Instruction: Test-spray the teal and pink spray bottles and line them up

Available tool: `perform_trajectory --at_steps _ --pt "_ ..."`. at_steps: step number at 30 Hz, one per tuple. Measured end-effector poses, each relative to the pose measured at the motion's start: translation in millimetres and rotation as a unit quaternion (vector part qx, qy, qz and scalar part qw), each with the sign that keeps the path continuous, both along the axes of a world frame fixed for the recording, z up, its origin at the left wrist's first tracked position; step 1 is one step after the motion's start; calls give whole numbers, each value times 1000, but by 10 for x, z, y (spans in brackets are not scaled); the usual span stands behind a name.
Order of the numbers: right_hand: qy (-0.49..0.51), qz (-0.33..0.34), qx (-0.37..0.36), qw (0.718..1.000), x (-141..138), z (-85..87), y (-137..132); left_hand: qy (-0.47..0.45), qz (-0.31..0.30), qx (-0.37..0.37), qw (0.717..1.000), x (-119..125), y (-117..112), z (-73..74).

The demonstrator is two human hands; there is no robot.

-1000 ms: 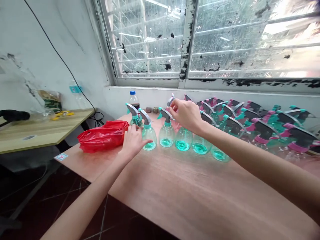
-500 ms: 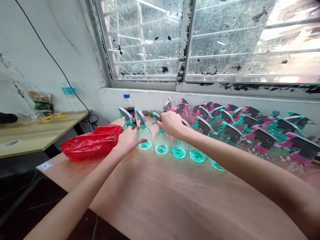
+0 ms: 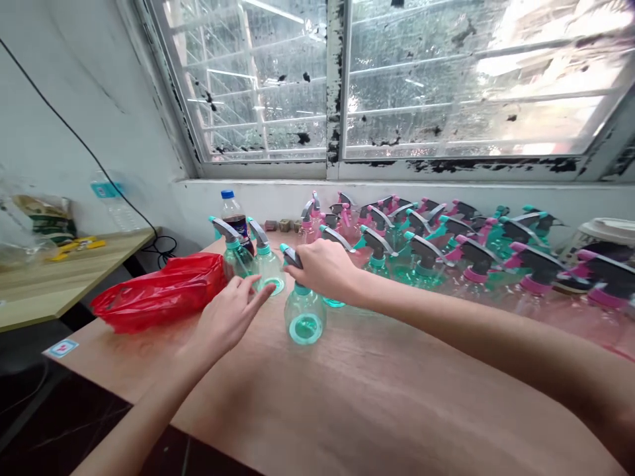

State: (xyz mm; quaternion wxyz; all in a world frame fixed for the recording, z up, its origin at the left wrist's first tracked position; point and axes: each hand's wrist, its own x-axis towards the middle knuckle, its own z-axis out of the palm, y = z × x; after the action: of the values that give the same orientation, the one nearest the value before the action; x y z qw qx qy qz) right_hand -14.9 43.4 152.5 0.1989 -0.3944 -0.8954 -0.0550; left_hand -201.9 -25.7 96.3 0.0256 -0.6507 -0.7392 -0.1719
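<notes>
My right hand (image 3: pixel 325 268) grips the grey trigger head of a green spray bottle (image 3: pixel 305 317), whose clear body is slightly nearer me than the others. My left hand (image 3: pixel 233 307) hangs over the table with its fingers apart and holds nothing. Just beyond it stand two more green-topped spray bottles, one at the left (image 3: pixel 233 254) and one closer to the middle (image 3: pixel 269 268). Several spray bottles with green and pink collars crowd the table to the right, partly hidden by my right forearm.
A red plastic bag (image 3: pixel 161 291) lies on the wooden table (image 3: pixel 347 396) at the left. Behind the spray bottles is a dark drink bottle (image 3: pixel 233 215) with a blue cap. A lighter side table (image 3: pixel 74 277) holds a clear bottle (image 3: pixel 119 205). A window spans the back wall.
My right hand has drawn its spray bottle toward me, out of the row. My left hand has come back from the left-hand bottles. The view has turned a little to the right.
</notes>
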Motion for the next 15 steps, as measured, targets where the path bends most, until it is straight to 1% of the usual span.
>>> perform_trajectory --at_steps 2,3,6,7,8,9,11,12,13,15 --pt "2 6 6 1000 155 -29 -169 -94 -104 -4 990 167 -178 -69" --pt "3 6 9 1000 238 -45 -253 -121 -136 -16 983 269 -255 -113" --pt "6 -3 11 1000 519 -94 -479 -161 -228 -61 958 623 -415 -272" --pt "8 -10 12 1000 627 -107 -540 -179 -248 -57 950 746 -441 -330" --pt "11 -18 12 1000 747 -119 -591 -202 -251 -40 946 867 -455 -387" --pt "17 -27 7 999 880 -131 -633 -227 -251 -40 940 983 -457 -440" --pt "39 -29 -25 999 1183 -163 -692 -265 -268 -39 925 1199 -442 -526" --pt "60 -17 -58 996 1350 -191 -711 -273 -283 -34 919 1301 -429 -556" --pt "81 22 -100 991 1520 -229 -726 -280 -297 -30 912 1400 -415 -577" --pt "141 115 -188 965 1845 -345 -755 -295 -320 -31 900 1593 -387 -598"
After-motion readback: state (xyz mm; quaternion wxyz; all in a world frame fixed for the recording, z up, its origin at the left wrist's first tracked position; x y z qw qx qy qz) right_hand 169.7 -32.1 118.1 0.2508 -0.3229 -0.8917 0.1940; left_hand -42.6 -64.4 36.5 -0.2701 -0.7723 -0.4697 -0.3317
